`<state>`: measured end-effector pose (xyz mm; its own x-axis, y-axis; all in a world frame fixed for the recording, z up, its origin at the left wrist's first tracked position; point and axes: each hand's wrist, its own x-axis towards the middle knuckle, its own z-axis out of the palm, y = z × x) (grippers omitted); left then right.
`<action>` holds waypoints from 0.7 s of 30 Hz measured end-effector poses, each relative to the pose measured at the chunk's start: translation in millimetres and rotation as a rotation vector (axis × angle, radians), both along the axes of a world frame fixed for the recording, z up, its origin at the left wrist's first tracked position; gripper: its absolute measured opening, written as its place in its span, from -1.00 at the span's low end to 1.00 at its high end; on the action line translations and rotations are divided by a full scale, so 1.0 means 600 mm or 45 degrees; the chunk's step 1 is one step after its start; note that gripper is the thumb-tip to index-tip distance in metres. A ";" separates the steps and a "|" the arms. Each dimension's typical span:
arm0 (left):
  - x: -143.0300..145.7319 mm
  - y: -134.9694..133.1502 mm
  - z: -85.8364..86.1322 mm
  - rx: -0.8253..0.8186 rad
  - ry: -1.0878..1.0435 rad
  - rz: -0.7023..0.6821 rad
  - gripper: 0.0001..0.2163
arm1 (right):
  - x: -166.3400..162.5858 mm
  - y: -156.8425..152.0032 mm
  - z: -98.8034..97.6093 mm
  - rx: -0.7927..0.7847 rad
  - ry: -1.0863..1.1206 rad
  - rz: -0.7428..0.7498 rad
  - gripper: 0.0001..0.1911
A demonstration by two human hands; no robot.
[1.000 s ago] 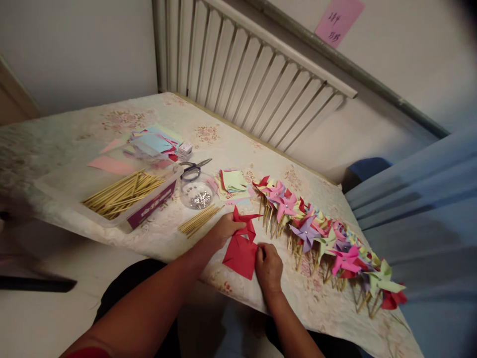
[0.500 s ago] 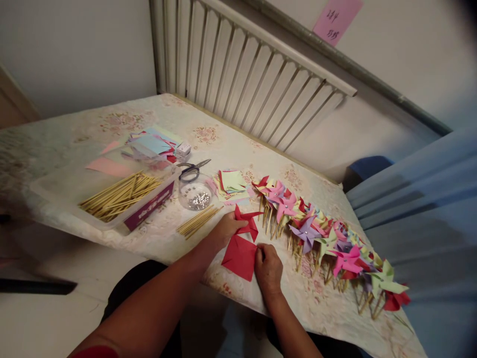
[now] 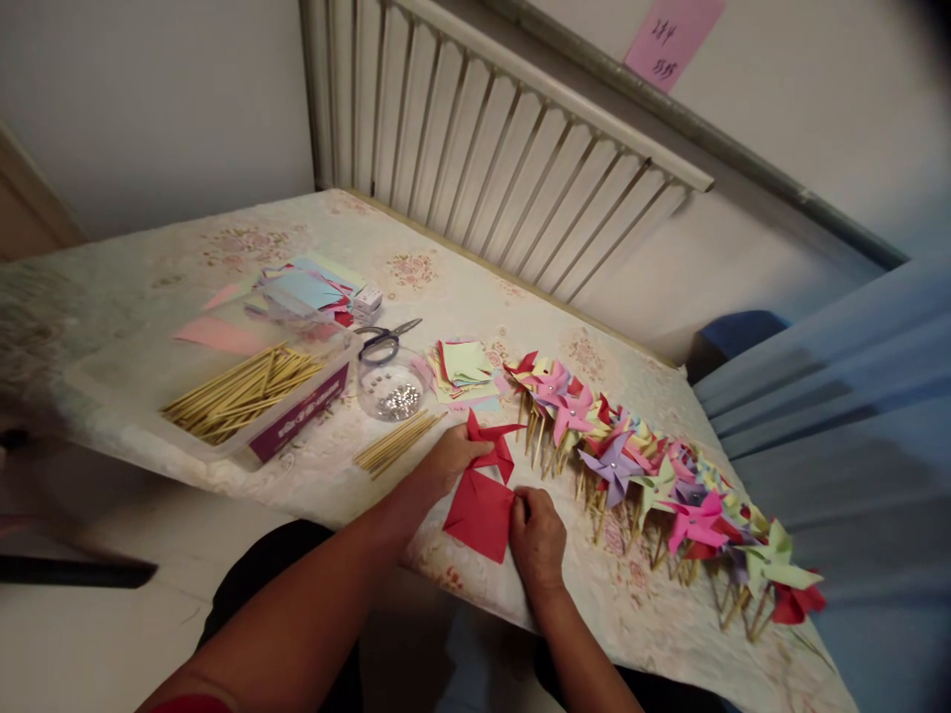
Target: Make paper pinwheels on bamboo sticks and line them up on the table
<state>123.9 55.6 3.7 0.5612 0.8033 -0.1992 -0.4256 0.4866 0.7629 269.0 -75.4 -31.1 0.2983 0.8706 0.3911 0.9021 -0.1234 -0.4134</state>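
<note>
Pinched in my left hand [image 3: 455, 458] is a red paper pinwheel head [image 3: 493, 448], its blades folded and pointing up and to the right. Just below it a red paper square [image 3: 479, 515] with slits at its corners lies at the table's near edge. My right hand [image 3: 538, 535] is closed at the right edge of that square, thumb and forefinger together on it. To the left of my left hand lie several thin wooden sticks [image 3: 397, 443]. Behind them stands a round clear dish [image 3: 393, 386] with small shiny pieces inside.
A clear plastic box [image 3: 215, 451] full of sticks stands at the left. Scissors [image 3: 382, 342], a small box [image 3: 368, 304] and paper stacks [image 3: 467, 363] lie farther back. Rows of finished pinwheels [image 3: 616, 467] fill the right side. A radiator [image 3: 475, 149] runs behind the table.
The view has shifted very slightly. Both hands keep the same hold and place, and no object has visibly moved.
</note>
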 end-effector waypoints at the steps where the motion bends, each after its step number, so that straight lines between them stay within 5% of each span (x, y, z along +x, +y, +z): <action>1: -0.002 0.000 0.001 -0.008 0.002 0.006 -0.67 | 0.000 0.000 0.000 -0.001 -0.002 0.001 -0.75; 16: -0.016 0.002 -0.004 0.037 0.002 0.005 -0.67 | 0.000 -0.001 0.001 -0.001 -0.004 -0.015 -0.73; 21: -0.017 0.002 -0.004 0.055 -0.020 0.017 -0.65 | 0.007 0.001 0.001 0.056 0.221 -0.040 -0.72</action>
<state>113.7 57.0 1.2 0.5533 0.8183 -0.1556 -0.4439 0.4477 0.7762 273.2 -75.0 -30.7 0.3913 0.8432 0.3688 0.8127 -0.1285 -0.5684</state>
